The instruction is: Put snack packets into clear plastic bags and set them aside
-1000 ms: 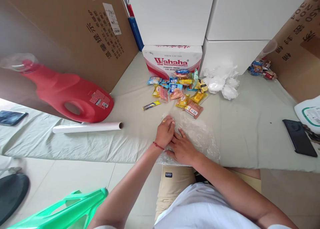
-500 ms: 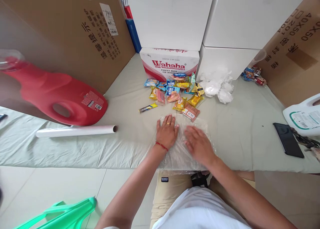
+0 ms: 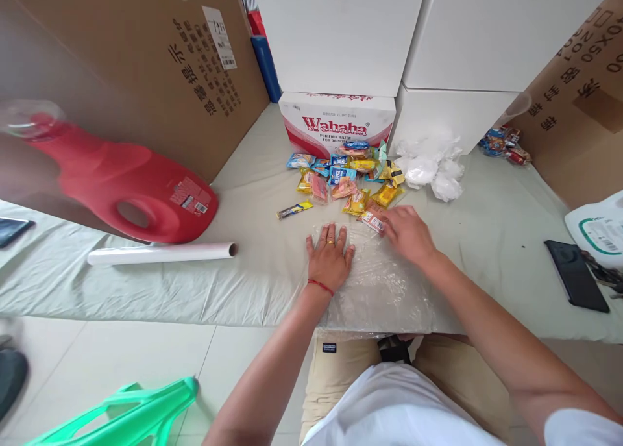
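Observation:
My left hand lies flat with fingers spread on the left part of a clear plastic sheet on the cloth-covered table. My right hand is at the sheet's far right side, its thumb and fingers closed round the right end of a brown snack packet. That packet is at the near edge of a pile of wrapped snacks, among them a blue packet, a pink packet and a yellow packet. A narrow yellow and black packet lies apart to the left.
A white roll and a large red bottle are at the left. Crumpled white plastic sits right of the snacks. Behind stands a Wahaha carton. A dark phone and a white jug are far right.
My right hand has moved from the plastic sheet forward to the brown snack packet, which has turned slightly. My left hand stays flat on the sheet. The view has shifted a little.

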`<action>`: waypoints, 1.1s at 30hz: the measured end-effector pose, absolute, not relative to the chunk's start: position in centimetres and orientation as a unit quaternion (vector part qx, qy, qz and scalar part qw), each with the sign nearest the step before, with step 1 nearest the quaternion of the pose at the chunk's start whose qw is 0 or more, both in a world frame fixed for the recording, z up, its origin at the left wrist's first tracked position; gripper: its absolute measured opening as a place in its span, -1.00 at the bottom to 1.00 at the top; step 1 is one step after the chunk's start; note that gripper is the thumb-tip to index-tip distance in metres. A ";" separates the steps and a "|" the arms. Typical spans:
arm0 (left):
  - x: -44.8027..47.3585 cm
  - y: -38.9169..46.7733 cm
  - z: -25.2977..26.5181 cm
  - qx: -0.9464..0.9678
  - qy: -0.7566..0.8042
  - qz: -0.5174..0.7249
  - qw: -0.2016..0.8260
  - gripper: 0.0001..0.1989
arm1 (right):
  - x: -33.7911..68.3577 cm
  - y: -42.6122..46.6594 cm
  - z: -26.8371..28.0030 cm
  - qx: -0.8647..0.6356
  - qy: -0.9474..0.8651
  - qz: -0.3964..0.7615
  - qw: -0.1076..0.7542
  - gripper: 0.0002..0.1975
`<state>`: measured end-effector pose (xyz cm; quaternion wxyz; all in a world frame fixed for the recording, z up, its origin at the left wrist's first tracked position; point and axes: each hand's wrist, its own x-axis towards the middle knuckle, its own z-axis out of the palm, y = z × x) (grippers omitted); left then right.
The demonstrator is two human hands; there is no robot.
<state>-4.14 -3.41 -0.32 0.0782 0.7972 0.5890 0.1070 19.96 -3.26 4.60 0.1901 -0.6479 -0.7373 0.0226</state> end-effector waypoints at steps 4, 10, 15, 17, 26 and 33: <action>-4.0 -3.4 -0.2 0.795 0.596 0.084 0.077 -0.40 | 14.2 2.3 5.6 -0.526 -0.834 0.007 0.166 -0.62; -4.0 -3.6 0.3 0.791 0.603 0.068 0.071 -0.39 | 14.9 7.4 4.1 -0.424 -0.905 0.017 0.026 -0.70; -4.3 -3.7 0.5 0.790 0.601 0.090 0.082 -0.40 | 19.6 7.9 4.6 -0.523 -0.851 0.018 0.042 -0.73; -4.3 -3.7 0.4 0.789 0.601 0.096 0.082 -0.41 | 19.0 8.0 5.1 -0.526 -0.847 0.013 0.074 -0.71; -4.2 -3.7 0.4 0.790 0.601 0.087 0.080 -0.41 | 11.3 11.8 4.6 -0.572 -0.820 -0.006 0.005 -0.57; -4.3 -3.7 0.1 0.792 0.597 0.102 0.072 -0.41 | 15.4 6.7 7.6 -0.601 -0.710 0.264 0.253 -0.67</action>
